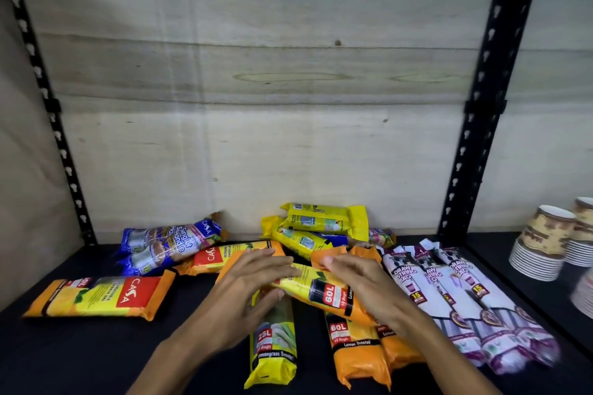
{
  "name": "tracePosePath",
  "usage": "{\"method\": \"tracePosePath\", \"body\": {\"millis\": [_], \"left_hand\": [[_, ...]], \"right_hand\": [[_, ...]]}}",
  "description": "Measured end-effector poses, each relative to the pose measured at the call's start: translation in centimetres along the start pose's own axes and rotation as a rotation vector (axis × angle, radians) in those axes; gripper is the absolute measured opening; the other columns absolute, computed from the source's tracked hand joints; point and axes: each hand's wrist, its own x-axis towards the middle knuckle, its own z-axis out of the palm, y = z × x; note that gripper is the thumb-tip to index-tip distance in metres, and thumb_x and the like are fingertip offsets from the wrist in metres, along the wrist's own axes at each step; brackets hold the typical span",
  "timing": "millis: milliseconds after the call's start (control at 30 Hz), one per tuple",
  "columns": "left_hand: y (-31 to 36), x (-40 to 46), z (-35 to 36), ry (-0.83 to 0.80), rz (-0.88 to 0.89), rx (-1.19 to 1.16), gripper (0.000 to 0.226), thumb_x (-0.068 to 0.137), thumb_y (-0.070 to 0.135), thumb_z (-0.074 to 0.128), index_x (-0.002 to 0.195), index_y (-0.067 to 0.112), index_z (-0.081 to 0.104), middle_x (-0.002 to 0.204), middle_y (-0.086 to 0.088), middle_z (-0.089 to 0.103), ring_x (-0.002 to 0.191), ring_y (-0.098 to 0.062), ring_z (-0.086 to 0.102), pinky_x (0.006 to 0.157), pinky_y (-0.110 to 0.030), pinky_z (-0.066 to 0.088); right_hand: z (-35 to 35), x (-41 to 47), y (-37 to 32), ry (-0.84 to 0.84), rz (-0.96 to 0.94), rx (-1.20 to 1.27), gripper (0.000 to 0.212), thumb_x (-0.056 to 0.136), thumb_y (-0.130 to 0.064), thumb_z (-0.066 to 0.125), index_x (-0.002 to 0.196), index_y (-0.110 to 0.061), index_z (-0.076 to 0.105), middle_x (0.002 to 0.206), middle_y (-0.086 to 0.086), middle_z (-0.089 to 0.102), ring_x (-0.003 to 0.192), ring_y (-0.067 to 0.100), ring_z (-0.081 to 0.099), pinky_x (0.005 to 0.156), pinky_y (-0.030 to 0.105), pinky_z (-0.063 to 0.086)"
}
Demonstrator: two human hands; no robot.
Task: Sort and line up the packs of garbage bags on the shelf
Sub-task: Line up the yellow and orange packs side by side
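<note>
Packs of garbage bags lie scattered on a dark shelf. My left hand and my right hand both rest on an orange 60L pack held crosswise above other packs. Under it lie a yellow 25L pack and an orange 60L pack, both pointing toward me. An orange pack lies alone at the left. Blue packs and yellow packs sit by the back wall. Three white-purple drawstring packs lie side by side at the right.
A pale wooden back panel closes the shelf behind. Black slotted uprights stand at the left and right. Stacks of paper cups stand on the neighbouring shelf section at the far right.
</note>
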Motion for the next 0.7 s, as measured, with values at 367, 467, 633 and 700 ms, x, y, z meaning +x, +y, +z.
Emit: {"method": "tracePosePath", "body": {"millis": [367, 467, 633, 700], "left_hand": [[-2.1, -2.0, 2.5, 0.162, -0.439, -0.022, 0.050, 0.095, 0.043, 0.048, 0.143, 0.032, 0.038, 0.144, 0.015, 0.041, 0.134, -0.004, 0.033, 0.107, -0.031, 0.036], [-3.8, -4.2, 3.4, 0.065, -0.526, 0.033, 0.046, 0.097, 0.041, 0.045, 0.140, 0.027, 0.042, 0.144, 0.010, 0.044, 0.131, -0.009, 0.036, 0.105, -0.026, 0.034], [-4.3, -5.2, 4.1, 0.006, -0.512, 0.104, 0.044, 0.097, 0.042, 0.046, 0.136, 0.024, 0.050, 0.143, 0.007, 0.044, 0.134, -0.011, 0.032, 0.110, -0.025, 0.029], [-4.2, -5.2, 4.1, 0.010, -0.511, 0.120, 0.043, 0.097, 0.043, 0.045, 0.136, 0.025, 0.050, 0.143, 0.008, 0.044, 0.135, -0.011, 0.031, 0.111, -0.026, 0.029]], "right_hand": [[-0.7, -1.9, -0.3, 0.063, 0.073, -0.101, 0.037, 0.098, -0.042, 0.052, 0.135, -0.042, 0.046, 0.115, -0.016, 0.063, 0.091, -0.002, 0.068, 0.078, 0.022, 0.055], [-0.9, -2.2, -0.2, 0.128, 0.121, -0.147, 0.039, 0.101, -0.041, 0.045, 0.140, -0.040, 0.036, 0.109, -0.013, 0.065, 0.091, 0.005, 0.069, 0.085, 0.035, 0.057], [-0.9, -3.3, -0.8, 0.184, 0.188, -0.297, 0.043, 0.106, -0.032, 0.034, 0.148, -0.031, 0.026, 0.115, 0.000, 0.059, 0.110, 0.020, 0.061, 0.092, 0.038, 0.048], [-0.8, -3.9, -1.1, 0.197, 0.213, -0.333, 0.045, 0.106, -0.030, 0.032, 0.150, -0.031, 0.021, 0.133, 0.007, 0.056, 0.122, 0.025, 0.055, 0.098, 0.041, 0.045]]}}
